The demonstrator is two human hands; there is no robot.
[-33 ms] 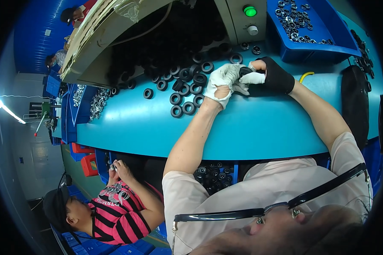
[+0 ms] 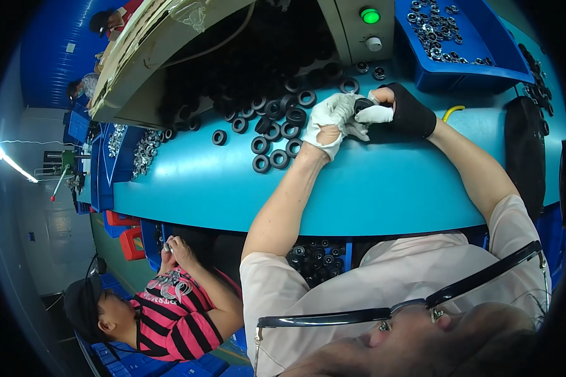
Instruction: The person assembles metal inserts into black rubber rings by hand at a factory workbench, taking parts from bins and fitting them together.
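In a torn white glove, my left hand [image 2: 334, 119] has its fingers closed around one side of a small black rubber ring [image 2: 361, 105]. My right hand [image 2: 410, 112], in a black fingerless glove with a white-covered thumb, pinches the same ring from the other side. Both hands meet just above the turquoise table [image 2: 383, 188]. Fingers hide much of the ring, and whether something sits inside it I cannot tell. Left of my left hand lie loose black rings [image 2: 261, 164], some leaning on each other. Two small chrome-and-black wheel hubs [image 2: 379, 73] rest beyond my hands.
A blue bin [image 2: 471, 76] with chrome hubs stands at the far right. Beyond the rings is a machine housing with a green lamp [image 2: 370, 16] and a dark pile of rings. A yellow hooked piece [image 2: 453, 112] lies by my right forearm. A co-worker [image 2: 182, 301] sits at the left.
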